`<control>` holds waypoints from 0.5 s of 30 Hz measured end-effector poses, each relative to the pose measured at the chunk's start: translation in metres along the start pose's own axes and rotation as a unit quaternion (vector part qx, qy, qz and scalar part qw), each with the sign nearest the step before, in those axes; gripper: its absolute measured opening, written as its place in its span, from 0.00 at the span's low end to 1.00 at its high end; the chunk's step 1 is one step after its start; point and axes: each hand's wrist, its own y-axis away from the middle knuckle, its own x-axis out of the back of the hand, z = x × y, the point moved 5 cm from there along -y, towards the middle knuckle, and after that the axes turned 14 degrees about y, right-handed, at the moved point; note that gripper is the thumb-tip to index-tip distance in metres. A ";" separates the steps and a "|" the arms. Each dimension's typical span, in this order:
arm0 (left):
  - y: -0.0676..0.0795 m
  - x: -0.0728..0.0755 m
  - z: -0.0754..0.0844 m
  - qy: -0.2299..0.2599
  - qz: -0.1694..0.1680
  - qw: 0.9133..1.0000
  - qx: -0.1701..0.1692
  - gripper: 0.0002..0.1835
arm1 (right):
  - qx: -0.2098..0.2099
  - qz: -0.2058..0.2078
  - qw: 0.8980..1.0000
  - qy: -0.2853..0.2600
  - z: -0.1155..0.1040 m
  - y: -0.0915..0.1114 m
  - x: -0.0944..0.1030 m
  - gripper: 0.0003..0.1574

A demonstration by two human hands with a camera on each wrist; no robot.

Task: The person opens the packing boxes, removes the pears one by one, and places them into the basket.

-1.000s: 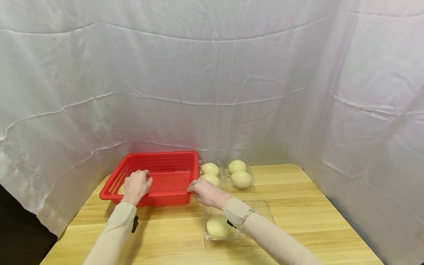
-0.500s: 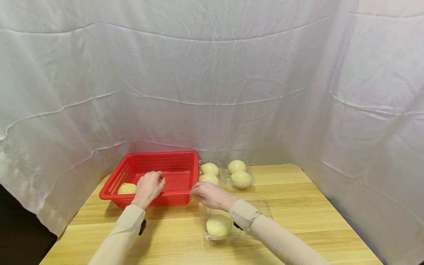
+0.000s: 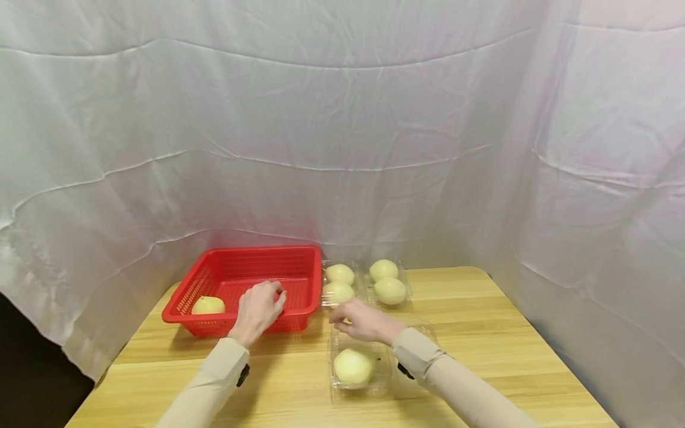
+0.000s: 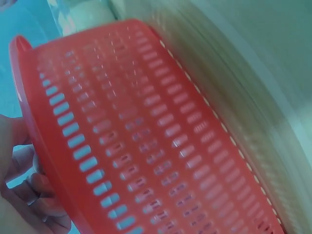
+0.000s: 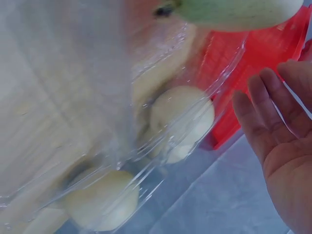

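Observation:
My left hand (image 3: 258, 309) is over the front rim of a red perforated basket (image 3: 267, 248), fingers loosely curled. In the left wrist view its fingers (image 4: 41, 190) show beyond the basket wall (image 4: 122, 122), with nothing visible between them. A pale yellow pear-like fruit (image 3: 209, 305) lies in the basket's front left corner. Right of the basket my right hand (image 3: 366, 323) hovers over a clear plastic box (image 3: 386, 389). That box holds one pale green fruit (image 3: 355, 367), whose dark stem shows in the right wrist view. There, the right hand's fingers (image 5: 261, 109) look straight and empty.
Behind the front box stand two clear plastic boxes, the left holding two pale fruits (image 3: 338, 292) and the right another two (image 3: 390, 290). The left one sits close beside the basket. A wooden table (image 3: 481, 339) carries everything, with a grey-white curtain (image 3: 342, 131) behind.
My left hand has moved right along the basket's front, uncovering the fruit in its corner. The right hand has left the basket's right front corner and moved right over the front box.

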 end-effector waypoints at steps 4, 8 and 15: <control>0.003 -0.005 0.010 0.000 0.005 1.000 -0.012 0.04 | -0.008 -0.027 0.999 -0.027 0.008 0.012 0.000 0.08; 0.005 -0.009 0.018 -0.001 0.007 1.000 -0.020 0.07 | -0.021 -0.059 0.996 -0.057 0.016 0.026 0.001 0.11; 0.011 -0.017 0.032 0.000 0.025 0.997 -0.072 0.11 | -0.092 -0.136 0.981 -0.101 0.021 0.046 -0.005 0.26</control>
